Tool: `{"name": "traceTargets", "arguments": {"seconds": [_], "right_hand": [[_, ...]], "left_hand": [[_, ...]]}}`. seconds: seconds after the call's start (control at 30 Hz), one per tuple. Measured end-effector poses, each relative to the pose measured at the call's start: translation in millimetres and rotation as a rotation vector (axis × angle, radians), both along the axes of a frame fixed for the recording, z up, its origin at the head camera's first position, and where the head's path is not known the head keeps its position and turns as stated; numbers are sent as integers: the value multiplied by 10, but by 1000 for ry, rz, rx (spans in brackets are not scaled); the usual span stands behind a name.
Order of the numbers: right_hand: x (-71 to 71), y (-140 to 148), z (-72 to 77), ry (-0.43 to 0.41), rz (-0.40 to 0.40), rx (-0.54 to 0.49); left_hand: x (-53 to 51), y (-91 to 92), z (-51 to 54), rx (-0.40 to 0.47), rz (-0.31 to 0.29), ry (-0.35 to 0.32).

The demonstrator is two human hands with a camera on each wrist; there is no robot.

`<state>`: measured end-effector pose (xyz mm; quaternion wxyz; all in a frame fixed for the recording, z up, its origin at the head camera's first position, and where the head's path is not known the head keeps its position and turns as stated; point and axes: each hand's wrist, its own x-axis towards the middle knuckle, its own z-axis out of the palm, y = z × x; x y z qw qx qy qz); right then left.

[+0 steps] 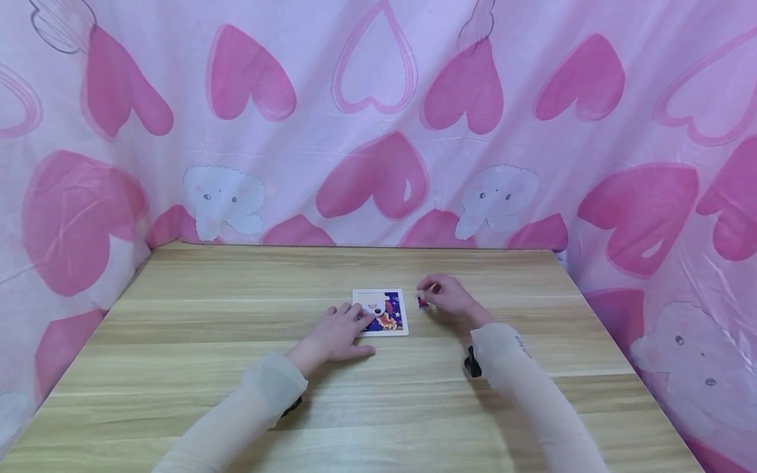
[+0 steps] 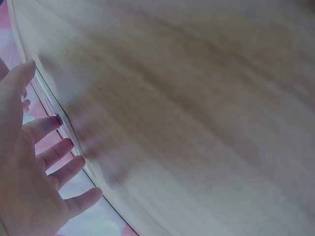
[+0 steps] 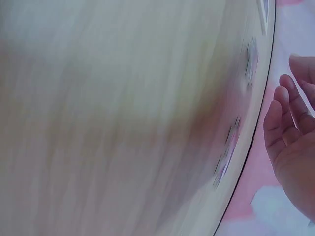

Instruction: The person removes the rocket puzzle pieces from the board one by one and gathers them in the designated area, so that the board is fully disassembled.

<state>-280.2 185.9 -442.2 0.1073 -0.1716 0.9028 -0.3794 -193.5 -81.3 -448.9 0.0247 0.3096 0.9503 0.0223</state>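
The board point(image 1: 368, 297) lies partly under the spread left hand point(image 1: 339, 334), pieces point(image 1: 422, 302) beside the right hand point(image 1: 451, 295), grip unclear.

- tabletop point(image 1: 225, 315): wood-look grain, smooth, low sheen
- curtain point(image 1: 372, 154), 12 o'clock of tabletop: thin printed cloth, creased, faint satin sheen
- picture board point(image 1: 405, 318): looks like printed card, smooth
- small pieces point(image 1: 422, 303), 3 o'clock of board: printed; material unclear
- right sleeve point(image 1: 529, 387), 5 o'clock of board: matt cloth
- black clip point(image 1: 472, 363): plastic-looking
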Motion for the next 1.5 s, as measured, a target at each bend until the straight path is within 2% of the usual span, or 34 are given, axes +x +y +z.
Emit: {"name": "traceTargets", "arguments": {"seconds": [0.23,0.43,0.73,1.03,1.27,1.5], "right_hand": [[-4,-270,4,42,134,23],[-4,-439,-1,74,184,99],[1,-579,-5,38,149,132],[-61,-635,-40,85,185,229],[-110,-677,-11,8,171,299],[-120,-719,48,-65,157,315]], "left_hand": [[-24,-9,-19,2,1,7],[-37,-17,-36,9,-7,19],[-28,-12,-22,4,-3,6],[-11,-9,10,4,-12,13],[-13,0,-4,-15,-8,11],[-22,1,-26,-19,-3,8]]}}
